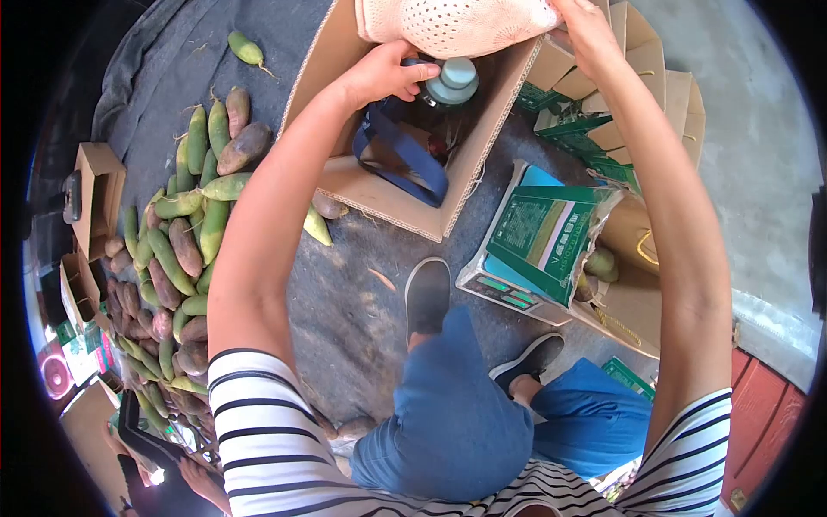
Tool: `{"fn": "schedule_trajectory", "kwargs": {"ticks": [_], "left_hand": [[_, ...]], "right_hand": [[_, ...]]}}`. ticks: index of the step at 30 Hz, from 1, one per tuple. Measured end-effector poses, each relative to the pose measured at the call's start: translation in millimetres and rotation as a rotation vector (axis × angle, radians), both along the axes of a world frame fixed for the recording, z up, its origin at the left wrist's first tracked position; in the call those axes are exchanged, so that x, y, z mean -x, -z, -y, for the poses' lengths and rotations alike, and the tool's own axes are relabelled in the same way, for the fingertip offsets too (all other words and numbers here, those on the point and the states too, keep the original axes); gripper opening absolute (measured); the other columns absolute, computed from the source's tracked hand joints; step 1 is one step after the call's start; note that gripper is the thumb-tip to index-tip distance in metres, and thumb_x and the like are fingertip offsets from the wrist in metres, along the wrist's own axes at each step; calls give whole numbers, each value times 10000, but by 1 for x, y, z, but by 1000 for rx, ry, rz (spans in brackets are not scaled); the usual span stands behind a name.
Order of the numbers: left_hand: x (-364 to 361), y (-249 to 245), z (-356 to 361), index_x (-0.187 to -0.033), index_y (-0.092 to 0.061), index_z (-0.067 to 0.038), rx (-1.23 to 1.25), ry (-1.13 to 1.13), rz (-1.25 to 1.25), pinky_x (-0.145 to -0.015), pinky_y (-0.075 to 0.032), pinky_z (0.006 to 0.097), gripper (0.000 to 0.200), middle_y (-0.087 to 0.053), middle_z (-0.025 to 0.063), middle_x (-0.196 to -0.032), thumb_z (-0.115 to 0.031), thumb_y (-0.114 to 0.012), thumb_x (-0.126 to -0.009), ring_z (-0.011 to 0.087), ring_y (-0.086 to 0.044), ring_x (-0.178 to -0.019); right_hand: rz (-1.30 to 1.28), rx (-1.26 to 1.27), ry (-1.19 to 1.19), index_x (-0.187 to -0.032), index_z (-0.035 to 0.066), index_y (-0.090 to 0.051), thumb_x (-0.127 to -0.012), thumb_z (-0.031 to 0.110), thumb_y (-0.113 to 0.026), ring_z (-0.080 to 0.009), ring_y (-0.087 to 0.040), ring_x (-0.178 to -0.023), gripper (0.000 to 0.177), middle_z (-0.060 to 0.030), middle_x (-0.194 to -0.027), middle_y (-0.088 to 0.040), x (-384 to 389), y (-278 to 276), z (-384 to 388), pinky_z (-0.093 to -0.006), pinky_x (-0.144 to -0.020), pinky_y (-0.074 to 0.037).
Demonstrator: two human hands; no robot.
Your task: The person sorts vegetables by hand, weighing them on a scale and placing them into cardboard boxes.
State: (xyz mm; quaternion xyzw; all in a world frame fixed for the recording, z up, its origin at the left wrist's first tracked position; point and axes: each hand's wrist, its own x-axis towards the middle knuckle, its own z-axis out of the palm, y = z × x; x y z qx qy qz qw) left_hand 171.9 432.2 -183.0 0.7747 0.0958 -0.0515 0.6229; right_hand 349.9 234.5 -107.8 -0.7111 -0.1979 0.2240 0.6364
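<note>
My left hand [389, 75] reaches into a tall cardboard box [392, 196], its fingers closed on a dark navy strap beside a bottle with a pale teal lid [457, 76]. The wide loop of the navy strap [403, 155] hangs down inside the box. At the top of the view, my right hand [590, 34] grips the edge of a peach-coloured hat [457, 24] with small holes. The hat lies over the far part of the box opening and hides what is under it. A small red item low in the box is too dark to name.
Green and purplish radishes [185, 241] lie heaped on dark ground cloth [345, 293] at left. A scale [508, 284] bears a green printed carton [551, 228] with radishes inside. Several open cartons [603, 112] stand at right. A person's arm [202, 482] shows at lower left.
</note>
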Motion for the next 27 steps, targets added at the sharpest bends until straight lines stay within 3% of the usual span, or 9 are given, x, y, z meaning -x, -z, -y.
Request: {"fn": "schedule_trajectory", "kwargs": {"ticks": [11, 12, 16, 19, 20, 22, 24, 26, 27], "left_hand": [[-13, 10, 39, -1068, -537, 90, -176, -115, -2, -600, -551, 269, 531, -596, 109, -871, -341, -731, -827, 145, -617, -702], [-17, 14, 43, -1022, -543, 83, -465, -149, 111, -623, -542, 307, 525, -611, 134, -824, -374, -718, -831, 176, -619, -692], [-1, 18, 35, -882, -554, 6, -657, 46, 156, -684, -468, 430, 355, -605, 218, -787, -337, -645, -877, 359, -603, -721], [26, -12, 38, -963, -643, -44, -840, 303, -145, -802, -489, 463, 363, -655, 190, -929, -389, -545, -902, 379, -614, -929], [40, -26, 47, -948, -646, -36, -903, 201, -118, -804, -489, 476, 400, -652, 183, -917, -410, -509, -918, 370, -617, -924], [66, -56, 61, -907, -625, -16, -913, 86, 8, -769, -470, 470, 349, -624, 183, -897, -355, -542, -913, 375, -598, -884], [98, -69, 75, -912, -602, -5, -909, -15, 286, -790, -448, 452, 294, -607, 163, -921, -297, -612, -875, 353, -585, -887], [130, -72, 90, -931, -602, -19, -974, -273, 468, -820, -452, 412, 247, -614, 146, -996, -177, -718, -781, 332, -589, -926], [152, -58, 95, -991, -585, -13, -978, -391, 458, -801, -483, 387, 286, -612, 147, -1038, -149, -735, -789, 312, -596, -945]], "right_hand": [[47, 13, -21, -1122, 43, -608, -968, 348, -516, -129, -611, -872, 354, -30, -969, -656, -23, 20, 4, -287, -733, -490], [36, -7, -1, -1120, 39, -608, -968, 337, -519, -132, -612, -878, 347, -30, -971, -656, -26, 24, 5, -290, -739, -493], [-40, 100, -39, -1170, 3, -583, -956, 262, -561, -173, -618, -947, 336, -60, -1029, -654, -37, 26, -2, -317, -799, -511], [632, 182, -119, -1124, 52, -622, -892, 297, -600, -210, -641, -913, 337, -111, -996, -668, -14, 14, -14, -348, -799, -513], [753, 182, -32, -1004, 78, -686, -840, 348, -620, -235, -656, -869, 323, -136, -906, -681, 23, -1, -18, -367, -774, -509], [1103, 519, -300, -1033, 83, -647, -864, 266, -534, -348, -592, -998, 274, -148, -1076, -632, 59, -25, -13, -430, -872, -480], [1012, 572, -574, -1021, 99, -659, -847, 233, -538, -309, -575, -1060, 250, -117, -1081, -638, 101, -44, -9, -423, -921, -448], [1508, 417, -808, -949, 103, -678, -784, 196, -568, -263, -555, -1079, 219, -81, -1034, -643, 87, -7, -4, -399, -946, -421], [1619, 593, -677, -867, 113, -696, -728, 186, -583, -216, -548, -1048, 193, -46, -945, -642, 85, -3, -2, -362, -951, -398]]}}
